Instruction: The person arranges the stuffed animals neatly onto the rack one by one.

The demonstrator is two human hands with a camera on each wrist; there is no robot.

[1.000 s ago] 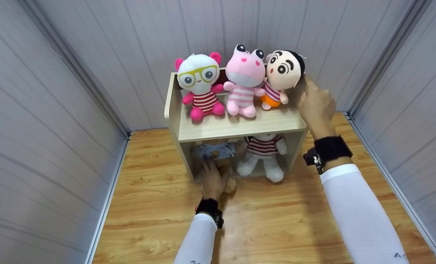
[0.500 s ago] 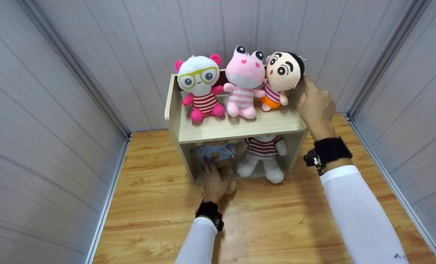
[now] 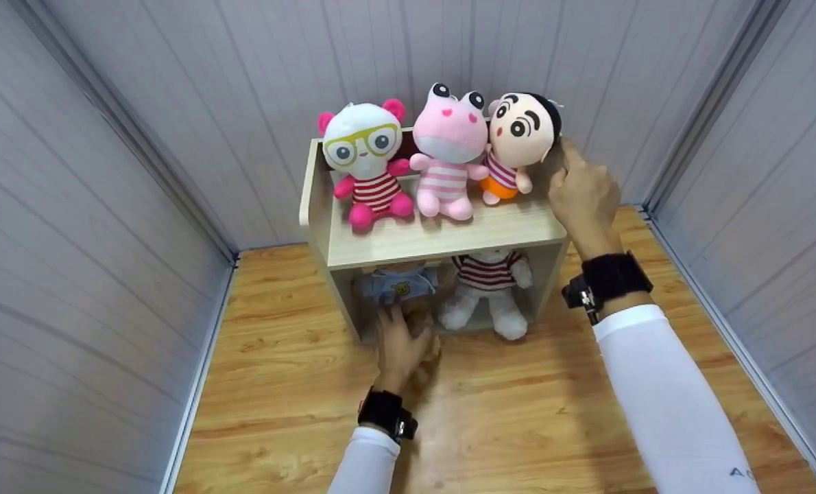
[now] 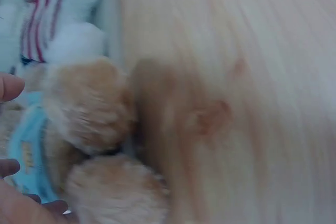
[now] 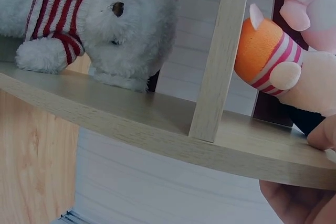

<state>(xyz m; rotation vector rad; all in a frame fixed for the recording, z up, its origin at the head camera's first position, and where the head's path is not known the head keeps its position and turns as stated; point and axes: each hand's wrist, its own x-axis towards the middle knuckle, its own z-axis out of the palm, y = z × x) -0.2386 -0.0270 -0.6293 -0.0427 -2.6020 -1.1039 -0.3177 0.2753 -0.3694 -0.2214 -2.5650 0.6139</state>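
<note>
hands (image 3: pixel 401 346) on bear (image 3: pixel 400 288), shelf edge (image 3: pixel 564 199)

three dolls (image 3: pixel 442 154) on shelf (image 3: pixel 442 237), two bears (image 3: pixel 449 291) below (inside)

Five plush toys, one wooden shelf unit (image 3: pixel 442 240), two hands.

Three toys sit on top: a white bear with glasses (image 3: pixel 367 161), a pink frog (image 3: pixel 448 151), a cartoon boy doll (image 3: pixel 518 140). Two sit below: a tan bear in blue (image 3: pixel 398 288), a white bear in stripes (image 3: pixel 488 291).
</note>
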